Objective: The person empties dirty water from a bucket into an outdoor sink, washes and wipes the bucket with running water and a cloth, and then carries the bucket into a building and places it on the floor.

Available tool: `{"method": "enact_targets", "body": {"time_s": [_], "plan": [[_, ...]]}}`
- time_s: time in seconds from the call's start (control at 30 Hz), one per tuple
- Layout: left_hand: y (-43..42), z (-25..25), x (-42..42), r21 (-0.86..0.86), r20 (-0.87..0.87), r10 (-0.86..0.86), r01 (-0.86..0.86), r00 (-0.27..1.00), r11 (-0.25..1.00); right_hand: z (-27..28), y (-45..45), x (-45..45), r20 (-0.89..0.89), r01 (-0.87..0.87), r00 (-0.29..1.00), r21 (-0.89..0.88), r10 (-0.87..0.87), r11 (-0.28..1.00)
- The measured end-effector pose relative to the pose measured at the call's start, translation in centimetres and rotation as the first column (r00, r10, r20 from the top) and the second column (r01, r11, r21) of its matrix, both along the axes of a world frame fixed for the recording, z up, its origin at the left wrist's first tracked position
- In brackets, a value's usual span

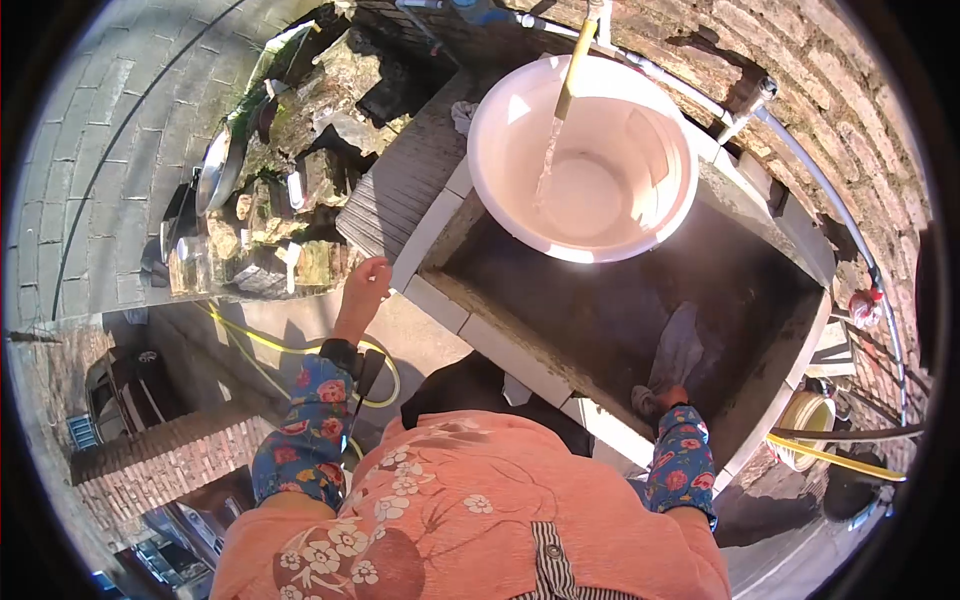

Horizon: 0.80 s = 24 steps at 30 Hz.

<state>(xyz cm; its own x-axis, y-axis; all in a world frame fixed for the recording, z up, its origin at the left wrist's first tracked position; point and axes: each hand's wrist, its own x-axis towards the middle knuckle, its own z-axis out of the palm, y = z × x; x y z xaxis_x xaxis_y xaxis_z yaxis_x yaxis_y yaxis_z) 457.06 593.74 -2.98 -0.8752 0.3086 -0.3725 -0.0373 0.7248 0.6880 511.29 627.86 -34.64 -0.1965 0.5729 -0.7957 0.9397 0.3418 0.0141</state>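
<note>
My right hand [672,398] is inside the front right of a tiled sink [465,320], its fingers closed round a wet grey cloth [679,345]. The cloth hangs away from the hand into dark water [570,300]. My left hand [364,290] is in the air by the sink's left rim, fingers curled, with nothing visible in them. A large pale pink basin [480,190] rests over the back of the sink. Water runs into it from a short yellow hose [577,65].
A ribbed washing slab [395,190] adjoins the sink's left side. Rubble [320,180] lies beyond it. A yellow hose [385,375] loops on the ground. Pipes [815,160] follow the brick wall [830,90]. A bucket [805,430] stands at right.
</note>
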Motion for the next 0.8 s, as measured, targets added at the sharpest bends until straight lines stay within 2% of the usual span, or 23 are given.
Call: {"method": "enact_targets", "body": {"time_s": [0.03,0.07,0.1,0.13,0.17,0.2,0.23,0.3,0.33,0.37,0.4,0.5,0.57,0.63,0.67,0.7,0.73,0.8], "plan": [[-1.2,-0.2,1.1,-0.001,0.000,0.051,-0.051,0.999,0.999,-2.4,0.5,0.8,0.000,-0.051,0.999,-0.001,0.051,0.999],[-2.0,-0.3,1.8,-0.006,0.016,0.044,-0.044,0.999,0.999,-6.2,1.4,1.8,-0.046,-0.293,0.955,-0.010,0.292,0.956],[-2.5,-0.4,2.3,-0.008,0.037,0.025,-0.025,0.999,1.000,-8.1,2.3,2.1,-0.088,-0.507,0.859,-0.009,0.505,0.862],[-2.6,-0.7,2.7,0.000,0.047,0.041,-0.041,0.998,0.999,-3.4,2.6,-0.3,-0.126,-0.241,0.967,-0.167,0.222,0.956],[-2.4,-0.9,2.8,0.024,0.044,0.015,-0.016,0.999,1.000,1.6,3.0,-2.9,-0.117,0.087,0.985,-0.299,-0.127,0.950],[-1.9,-1.3,2.8,0.053,0.040,-0.015,0.013,0.999,0.999,8.1,3.3,-6.5,-0.062,0.375,0.904,-0.364,-0.424,0.852],[-1.3,-2.0,2.6,0.099,0.037,-0.032,0.028,0.999,0.995,10.0,4.2,-6.5,-0.057,0.379,0.904,-0.347,-0.423,0.858],[0.6,-3.1,1.8,0.185,0.081,-0.076,0.060,0.994,0.981,13.2,5.7,-6.4,-0.367,0.261,0.863,-0.269,-0.349,0.927],[1.6,-3.8,1.2,0.253,0.112,-0.121,0.089,0.986,0.963,15.4,5.9,-6.5,-0.364,0.275,0.862,-0.248,-0.352,0.929],[2.8,-4.4,0.5,0.239,0.117,-0.185,0.153,0.976,0.959,17.7,6.0,-6.5,-0.520,0.400,0.668,-0.352,-0.532,0.846],[4.2,-4.9,-0.2,0.261,0.126,-0.206,0.168,0.970,0.951,20.3,5.9,-6.7,-0.627,0.477,0.411,-0.471,-0.662,0.742],[8.3,-4.6,-1.7,0.387,0.158,-0.283,0.205,0.946,0.899,27.5,5.5,-7.7,-0.798,0.499,0.248,-0.380,-0.549,0.779],[10.8,-3.4,-2.9,0.433,0.181,-0.330,0.226,0.927,0.873,34.1,4.3,-10.5,-0.846,0.572,0.111,-0.374,-0.521,0.730],[13.0,-3.3,-4.0,0.461,0.226,-0.353,0.220,0.908,0.860,39.5,4.6,-12.8,-0.912,0.537,-0.090,-0.383,-0.401,0.751],[13.9,-3.2,-4.5,0.469,0.267,-0.360,0.206,0.894,0.859,43.3,4.6,-14.5,-0.924,0.504,-0.111,-0.370,-0.366,0.780],[14.7,-2.8,-4.9,0.510,0.285,-0.406,0.222,0.868,0.831,45.9,4.4,-16.3,-0.940,0.536,-0.206,-0.340,-0.271,0.773],[15.1,-2.6,-5.0,0.518,0.291,-0.419,0.227,0.860,0.825,48.6,4.8,-18.0,-0.921,0.433,-0.272,-0.374,-0.277,0.820],[15.8,-2.5,-5.2,0.539,0.232,-0.426,0.249,0.875,0.805,52.3,5.6,-21.2,-0.900,0.389,-0.386,-0.360,-0.205,0.848]]}}
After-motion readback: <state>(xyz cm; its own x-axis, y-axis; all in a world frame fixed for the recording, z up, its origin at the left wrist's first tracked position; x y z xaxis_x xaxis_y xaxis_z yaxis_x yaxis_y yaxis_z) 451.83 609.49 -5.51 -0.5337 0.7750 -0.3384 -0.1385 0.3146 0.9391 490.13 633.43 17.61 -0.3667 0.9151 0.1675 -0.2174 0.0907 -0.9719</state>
